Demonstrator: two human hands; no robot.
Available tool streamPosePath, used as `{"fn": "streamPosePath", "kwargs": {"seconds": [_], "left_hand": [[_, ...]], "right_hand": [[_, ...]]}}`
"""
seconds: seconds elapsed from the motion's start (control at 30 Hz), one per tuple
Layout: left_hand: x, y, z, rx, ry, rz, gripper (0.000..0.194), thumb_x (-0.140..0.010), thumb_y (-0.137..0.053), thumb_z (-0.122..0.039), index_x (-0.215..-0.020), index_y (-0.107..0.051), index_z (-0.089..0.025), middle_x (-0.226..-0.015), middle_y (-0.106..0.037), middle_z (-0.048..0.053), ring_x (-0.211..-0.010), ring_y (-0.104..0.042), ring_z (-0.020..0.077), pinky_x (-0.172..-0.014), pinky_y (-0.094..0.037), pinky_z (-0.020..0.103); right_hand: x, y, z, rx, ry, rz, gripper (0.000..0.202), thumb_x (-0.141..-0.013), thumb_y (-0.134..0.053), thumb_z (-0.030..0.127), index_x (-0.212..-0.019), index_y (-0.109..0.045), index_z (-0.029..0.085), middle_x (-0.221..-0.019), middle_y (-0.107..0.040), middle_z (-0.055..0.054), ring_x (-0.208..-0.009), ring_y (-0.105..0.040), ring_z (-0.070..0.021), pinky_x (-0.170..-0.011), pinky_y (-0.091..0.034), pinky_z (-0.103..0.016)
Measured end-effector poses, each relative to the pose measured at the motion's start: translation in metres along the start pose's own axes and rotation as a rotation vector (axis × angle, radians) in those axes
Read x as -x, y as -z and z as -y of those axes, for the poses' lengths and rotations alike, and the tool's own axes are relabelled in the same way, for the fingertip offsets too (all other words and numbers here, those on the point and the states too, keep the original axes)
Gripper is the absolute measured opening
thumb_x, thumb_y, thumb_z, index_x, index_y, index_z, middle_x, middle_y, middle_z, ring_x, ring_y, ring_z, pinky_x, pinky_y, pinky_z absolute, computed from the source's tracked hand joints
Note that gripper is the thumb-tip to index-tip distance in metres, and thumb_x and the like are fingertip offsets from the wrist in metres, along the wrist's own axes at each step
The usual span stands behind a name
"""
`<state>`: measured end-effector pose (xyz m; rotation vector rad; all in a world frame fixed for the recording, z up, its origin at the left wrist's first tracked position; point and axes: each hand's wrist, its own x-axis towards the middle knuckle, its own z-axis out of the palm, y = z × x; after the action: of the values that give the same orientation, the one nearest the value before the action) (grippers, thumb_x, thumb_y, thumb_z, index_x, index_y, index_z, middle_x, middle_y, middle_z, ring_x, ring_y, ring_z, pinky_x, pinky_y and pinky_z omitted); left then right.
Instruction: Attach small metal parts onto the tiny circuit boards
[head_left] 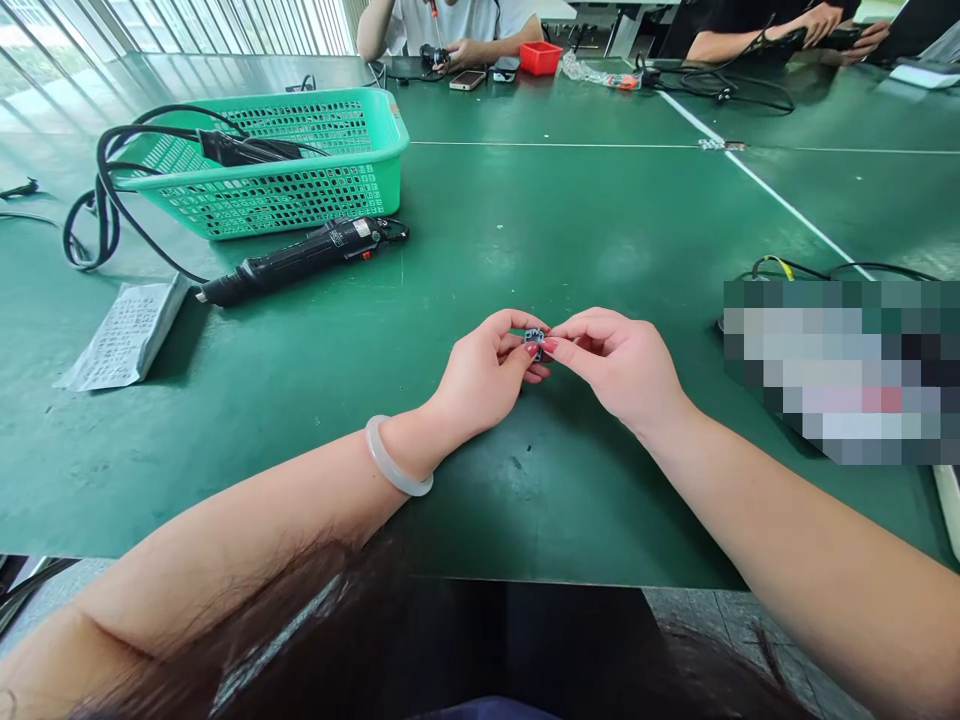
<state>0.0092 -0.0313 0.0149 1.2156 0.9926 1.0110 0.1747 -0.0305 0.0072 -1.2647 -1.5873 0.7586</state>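
Over the middle of the green table (480, 255), my two hands meet around a small grey-blue part (533, 338) with a dark pattern on its face. My left hand (484, 375) is closed on it, thumb in front and fingers behind. From the other side, the thumb and fingers of my right hand (619, 360) pinch together at the part's right edge. Whether they grip that part or a smaller piece is hidden by the fingertips. A pale bangle (396, 458) circles my left wrist.
A black electric screwdriver (300, 258) lies before a green basket (262, 190) with cables. A wrapped packet (131, 335) is at left, a pixelated object (832, 375) at right. Across the table, two people's hands hold things near a red tray (540, 58) and a phone (468, 80).
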Motion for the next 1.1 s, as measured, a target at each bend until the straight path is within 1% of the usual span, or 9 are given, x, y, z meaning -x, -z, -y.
{"fn": "streamPosePath", "kwargs": {"seconds": [0.17, 0.4, 0.53, 0.63, 0.67, 0.73, 0.87, 1.0, 1.1], "left_hand": [[0.001, 0.000, 0.000, -0.060, -0.019, 0.000, 0.016, -0.093, -0.052, -0.002, -0.094, -0.059, -0.016, -0.067, -0.067, -0.003, -0.061, -0.066, 0.0074, -0.063, -0.056, 0.021], [0.002, -0.002, -0.001, -0.092, -0.057, 0.014, 0.018, -0.093, -0.050, -0.001, -0.091, -0.058, -0.017, -0.058, -0.060, -0.006, -0.056, -0.063, 0.0076, -0.059, -0.054, 0.021], [0.002, 0.000, -0.001, -0.030, -0.030, -0.005, 0.017, -0.093, -0.052, -0.003, -0.097, -0.062, -0.017, -0.064, -0.066, -0.004, -0.060, -0.065, 0.0078, -0.063, -0.054, 0.021], [-0.001, 0.005, 0.000, 0.024, -0.035, -0.063, 0.025, -0.094, -0.053, -0.006, -0.111, -0.066, -0.018, -0.077, -0.073, -0.001, -0.070, -0.068, 0.0079, -0.074, -0.055, 0.023], [-0.003, 0.008, 0.000, 0.035, -0.040, -0.096, 0.027, -0.094, -0.053, -0.007, -0.113, -0.067, -0.019, -0.082, -0.075, 0.000, -0.073, -0.068, 0.0079, -0.077, -0.055, 0.024], [-0.006, 0.012, 0.000, 0.049, -0.034, -0.173, 0.024, -0.094, -0.054, -0.009, -0.111, -0.069, -0.018, -0.088, -0.077, 0.002, -0.076, -0.068, 0.0080, -0.079, -0.053, 0.024], [-0.009, 0.016, -0.001, 0.077, 0.014, -0.263, 0.018, -0.092, -0.060, -0.011, -0.106, -0.067, -0.017, -0.091, -0.077, 0.003, -0.079, -0.067, 0.0085, -0.077, -0.051, 0.023], [-0.007, 0.014, -0.002, 0.059, 0.037, -0.238, 0.020, -0.087, -0.069, -0.015, -0.106, -0.065, -0.017, -0.088, -0.076, 0.002, -0.078, -0.067, 0.0098, -0.074, -0.050, 0.023], [-0.006, 0.013, -0.001, 0.050, 0.052, -0.212, 0.019, -0.086, -0.070, -0.014, -0.102, -0.062, -0.017, -0.091, -0.076, 0.003, -0.078, -0.067, 0.0102, -0.071, -0.048, 0.024]], "right_hand": [[0.000, 0.001, 0.000, -0.120, -0.043, 0.069, 0.014, -0.074, -0.082, 0.040, -0.072, -0.081, 0.026, -0.081, -0.073, -0.003, -0.077, -0.067, -0.0191, -0.075, -0.057, -0.039], [0.003, 0.001, 0.005, -0.144, -0.040, 0.066, 0.013, -0.073, -0.084, 0.040, -0.071, -0.080, 0.027, -0.082, -0.072, -0.003, -0.076, -0.066, -0.0189, -0.073, -0.057, -0.038], [0.002, 0.001, 0.005, -0.094, -0.034, 0.051, 0.015, -0.076, -0.080, 0.041, -0.074, -0.081, 0.026, -0.083, -0.073, -0.004, -0.078, -0.066, -0.0193, -0.073, -0.054, -0.037], [0.000, 0.002, 0.001, 0.030, -0.054, 0.065, 0.020, -0.081, -0.075, 0.041, -0.089, -0.083, 0.025, -0.087, -0.074, -0.004, -0.070, -0.061, -0.0165, -0.069, -0.051, -0.036], [-0.001, 0.003, -0.001, 0.107, -0.059, 0.085, 0.022, -0.082, -0.074, 0.040, -0.095, -0.083, 0.025, -0.086, -0.073, -0.004, -0.065, -0.057, -0.0150, -0.066, -0.049, -0.036], [-0.002, 0.002, -0.004, 0.282, -0.032, 0.162, 0.021, -0.080, -0.076, 0.033, -0.098, -0.083, 0.025, -0.079, -0.069, -0.002, -0.060, -0.052, -0.0138, -0.063, -0.047, -0.034], [-0.003, 0.000, -0.007, 0.460, 0.061, 0.326, 0.011, -0.081, -0.073, 0.022, -0.088, -0.082, 0.026, -0.087, -0.071, -0.002, -0.068, -0.058, -0.0155, -0.065, -0.046, -0.033], [-0.003, 0.001, -0.006, 0.518, 0.095, 0.344, 0.013, -0.083, -0.069, 0.017, -0.074, -0.076, 0.023, -0.082, -0.071, -0.002, -0.066, -0.057, -0.0150, -0.063, -0.044, -0.033], [-0.002, 0.002, -0.005, 0.530, 0.128, 0.323, 0.014, -0.084, -0.067, 0.015, -0.077, -0.076, 0.023, -0.082, -0.071, -0.002, -0.067, -0.058, -0.0155, -0.063, -0.044, -0.033]]}}
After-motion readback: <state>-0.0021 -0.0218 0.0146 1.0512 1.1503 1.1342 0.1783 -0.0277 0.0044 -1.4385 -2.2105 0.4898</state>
